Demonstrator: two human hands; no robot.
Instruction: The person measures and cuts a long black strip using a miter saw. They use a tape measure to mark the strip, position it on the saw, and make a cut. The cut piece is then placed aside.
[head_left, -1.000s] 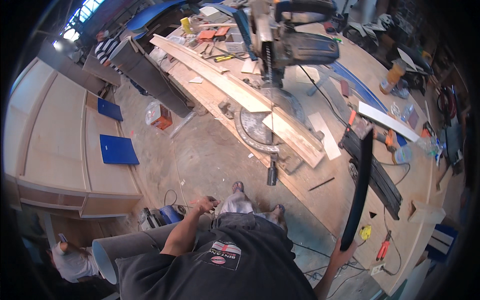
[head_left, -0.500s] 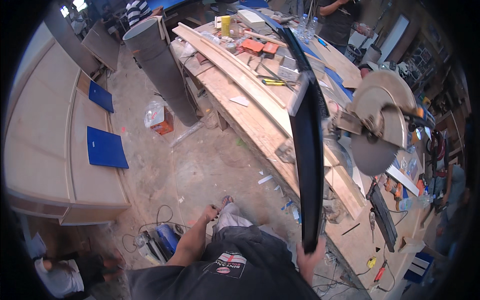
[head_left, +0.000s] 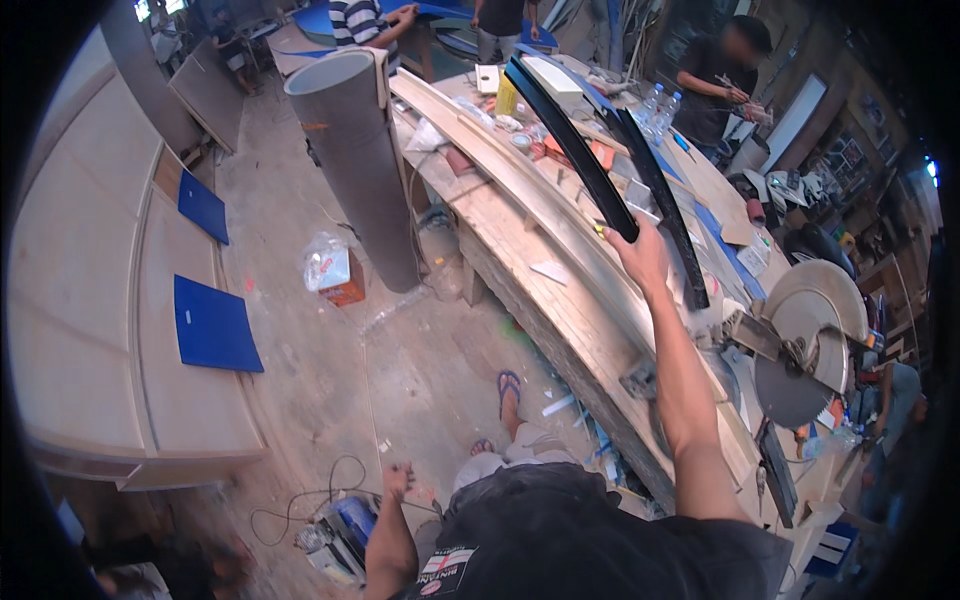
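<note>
My right hand (head_left: 640,255) is stretched out over the long wooden workbench (head_left: 560,310) and grips the near end of a long, black, curved strip (head_left: 570,140). The strip points away from me toward the far end of the bench. A second black strip (head_left: 668,215) lies on the bench just right of my hand. My left hand (head_left: 398,482) hangs low beside my hip above the dusty floor, with nothing in it. Long curved pale boards (head_left: 500,150) lie along the bench under the held strip.
A mitre saw with a round blade (head_left: 808,345) stands at the bench's right. A tall grey tube (head_left: 360,150) rises left of the bench. Two blue panels (head_left: 215,325) lie on curved cabinets. Cables and a tool (head_left: 335,520) sit by my feet. People (head_left: 720,70) work behind.
My right arm has reached forward and swung the black strip from upright near me to pointing away over the bench. My view has shifted left along the bench.
</note>
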